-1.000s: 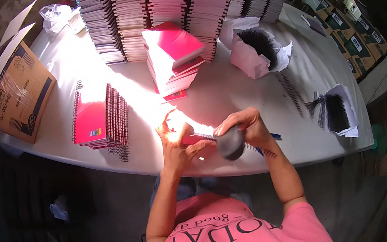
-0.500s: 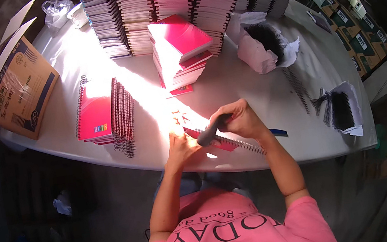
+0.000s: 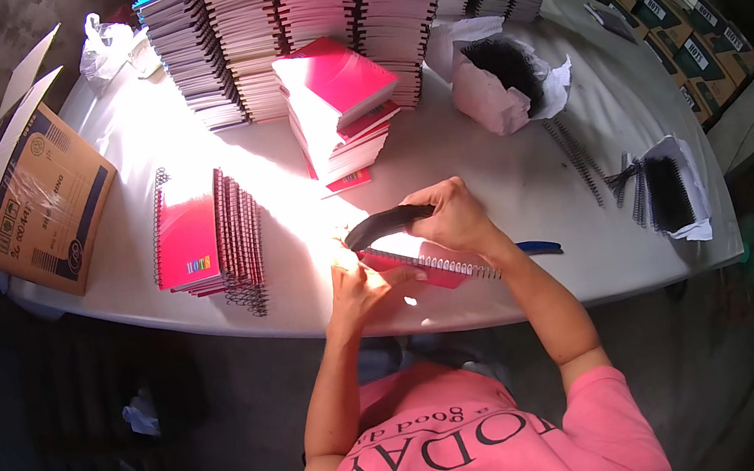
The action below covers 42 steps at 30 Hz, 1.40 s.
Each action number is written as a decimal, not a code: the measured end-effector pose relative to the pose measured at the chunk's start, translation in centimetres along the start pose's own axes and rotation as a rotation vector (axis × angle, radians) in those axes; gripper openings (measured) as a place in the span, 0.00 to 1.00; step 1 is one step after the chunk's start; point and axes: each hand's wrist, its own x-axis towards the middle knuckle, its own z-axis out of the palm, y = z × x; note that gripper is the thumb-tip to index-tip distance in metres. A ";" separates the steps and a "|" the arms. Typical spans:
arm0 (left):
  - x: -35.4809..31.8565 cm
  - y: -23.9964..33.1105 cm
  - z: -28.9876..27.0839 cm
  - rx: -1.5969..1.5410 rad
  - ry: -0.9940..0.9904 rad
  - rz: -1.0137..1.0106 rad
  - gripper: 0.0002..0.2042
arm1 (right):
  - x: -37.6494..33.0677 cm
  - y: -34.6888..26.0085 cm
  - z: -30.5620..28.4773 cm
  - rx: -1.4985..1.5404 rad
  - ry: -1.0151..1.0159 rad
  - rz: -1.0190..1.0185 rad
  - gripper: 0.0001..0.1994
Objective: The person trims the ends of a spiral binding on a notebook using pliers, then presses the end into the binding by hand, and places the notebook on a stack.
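Red spiral notebook (image 3: 443,276) rests in a worker's grip over the near edge of a white-topped table (image 3: 443,151), its pale coil trailing past the cover toward the right forearm. At far left, an open cardboard box (image 3: 47,209) stands by the table's edge. Beside it lies a stack of red coil-bound notebooks (image 3: 186,241), with tall stacks of bound books (image 3: 250,58) behind. The left hand (image 3: 358,288) grips the notebook's left end in bright light, well in front of a loose pile of red-covered books (image 3: 338,84). The right hand (image 3: 453,216) is closed around one end of a dark curved tool (image 3: 385,224); its other end reaches the left hand, any contact with the coil unclear. Farther right are crumpled white wrapping (image 3: 486,102) holding dark coils, a blue pen-like object (image 3: 539,248) and loose coils (image 3: 575,160).
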 end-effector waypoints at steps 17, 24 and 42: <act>1.0 5.0 0.7 -0.618 0.307 -0.214 0.36 | -17.2 5.3 0.0 -0.694 0.448 0.235 0.22; -0.2 5.7 0.8 -0.260 0.438 -0.009 0.44 | -12.4 -5.3 2.1 -0.391 0.509 -0.119 0.18; -0.7 4.6 1.1 0.062 0.547 0.297 0.43 | -12.6 -4.8 2.3 1.115 -0.172 0.387 0.21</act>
